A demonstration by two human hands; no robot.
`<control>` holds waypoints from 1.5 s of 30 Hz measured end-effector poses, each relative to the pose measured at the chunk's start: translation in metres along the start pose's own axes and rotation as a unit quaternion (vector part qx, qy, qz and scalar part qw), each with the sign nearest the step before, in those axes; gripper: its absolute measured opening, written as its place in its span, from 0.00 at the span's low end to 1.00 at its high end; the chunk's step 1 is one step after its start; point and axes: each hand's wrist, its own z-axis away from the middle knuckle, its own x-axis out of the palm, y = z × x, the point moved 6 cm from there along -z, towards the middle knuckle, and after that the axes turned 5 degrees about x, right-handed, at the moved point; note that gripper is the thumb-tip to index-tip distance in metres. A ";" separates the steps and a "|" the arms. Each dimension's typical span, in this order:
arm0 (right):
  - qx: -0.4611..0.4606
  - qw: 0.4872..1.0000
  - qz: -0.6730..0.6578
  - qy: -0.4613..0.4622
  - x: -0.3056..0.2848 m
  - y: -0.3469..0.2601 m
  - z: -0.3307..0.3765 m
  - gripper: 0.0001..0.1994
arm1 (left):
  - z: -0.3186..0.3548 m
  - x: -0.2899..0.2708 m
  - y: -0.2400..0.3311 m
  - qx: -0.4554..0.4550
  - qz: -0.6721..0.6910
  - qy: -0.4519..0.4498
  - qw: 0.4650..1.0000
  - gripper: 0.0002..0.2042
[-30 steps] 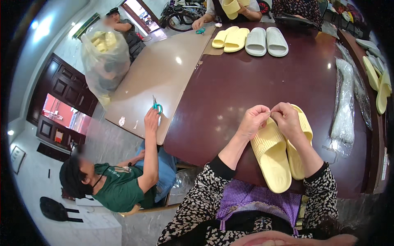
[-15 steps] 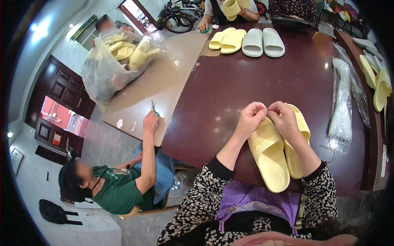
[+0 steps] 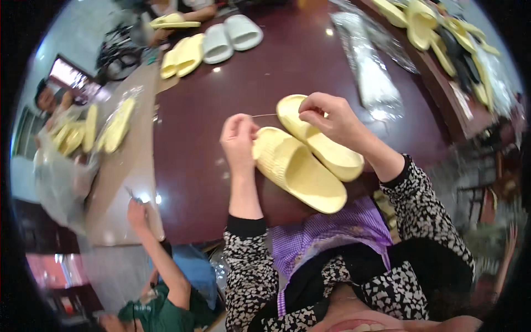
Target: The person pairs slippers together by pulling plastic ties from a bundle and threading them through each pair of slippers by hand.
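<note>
A pair of yellow slippers [image 3: 301, 174] lies side by side on the dark red table in front of me, toes pointing away and to the left. My left hand [image 3: 239, 138] pinches a thin pale strand [image 3: 264, 115] just beyond the toe of the left slipper. The strand runs across to the toe of the right slipper [image 3: 326, 152], where I lose sight of it. Over that toe is my right hand [image 3: 330, 116], its thumb and forefinger pressed together; what sits between them is too small to make out.
Clear plastic packs of white strands [image 3: 376, 83] lie to the right. Grey slippers [image 3: 231, 37] and yellow slippers [image 3: 184, 55] stand at the far left. More slippers fill the right-hand ledge [image 3: 423, 25]. A co-worker's hand [image 3: 138, 213] holds small scissors over the beige table [image 3: 124, 182].
My hands have moved apart, with the strand now showing at my left hand. The slippers appear more tilted leftward, and the whole view has turned to the right.
</note>
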 end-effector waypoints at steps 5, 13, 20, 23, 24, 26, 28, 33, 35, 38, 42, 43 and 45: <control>0.031 0.984 0.169 -0.044 -0.007 0.020 0.035 0.11 | -0.002 -0.001 -0.007 -0.014 0.028 0.030 0.999 0.02; 0.050 0.970 0.224 -0.076 0.022 0.020 0.037 0.18 | -0.002 0.005 -0.003 0.012 -0.001 -0.010 1.000 0.04; 0.059 0.970 0.229 -0.053 0.040 0.024 0.034 0.16 | -0.006 0.004 0.002 0.020 -0.002 -0.027 0.999 0.05; 0.050 0.975 0.218 -0.013 0.032 0.027 0.035 0.14 | -0.008 0.000 0.009 0.035 0.028 -0.014 0.999 0.06; 0.045 0.975 0.216 -0.006 0.028 0.025 0.035 0.14 | -0.009 -0.002 0.010 0.039 0.028 -0.014 0.999 0.06; 0.032 0.976 0.217 0.002 0.018 0.020 0.038 0.13 | -0.011 -0.015 0.013 0.051 0.038 0.043 0.997 0.07; 0.025 0.975 0.219 -0.007 0.005 0.016 0.047 0.13 | -0.014 -0.023 0.011 0.054 0.043 0.073 0.995 0.07; 0.015 0.963 0.265 -0.043 -0.047 0.018 0.060 0.10 | -0.018 -0.029 -0.009 -0.040 0.089 0.093 0.991 0.09; 0.021 0.946 0.324 -0.017 -0.101 0.017 0.041 0.09 | -0.018 -0.028 -0.010 -0.052 0.091 0.092 0.990 0.09; 0.059 0.849 0.523 0.047 -0.229 -0.003 -0.021 0.13 | -0.016 -0.027 -0.011 -0.057 0.092 0.079 0.991 0.09; 0.117 0.761 0.549 0.326 -0.386 -0.058 -0.049 0.19 | -0.015 -0.025 -0.014 -0.067 0.095 0.065 0.991 0.08; 0.071 0.736 0.568 0.362 -0.396 -0.072 -0.043 0.18 | -0.017 -0.026 -0.013 -0.065 0.097 0.064 0.991 0.08; -0.029 0.815 0.461 0.349 -0.369 -0.078 -0.032 0.14 | -0.017 -0.026 -0.015 -0.067 0.098 0.066 0.991 0.08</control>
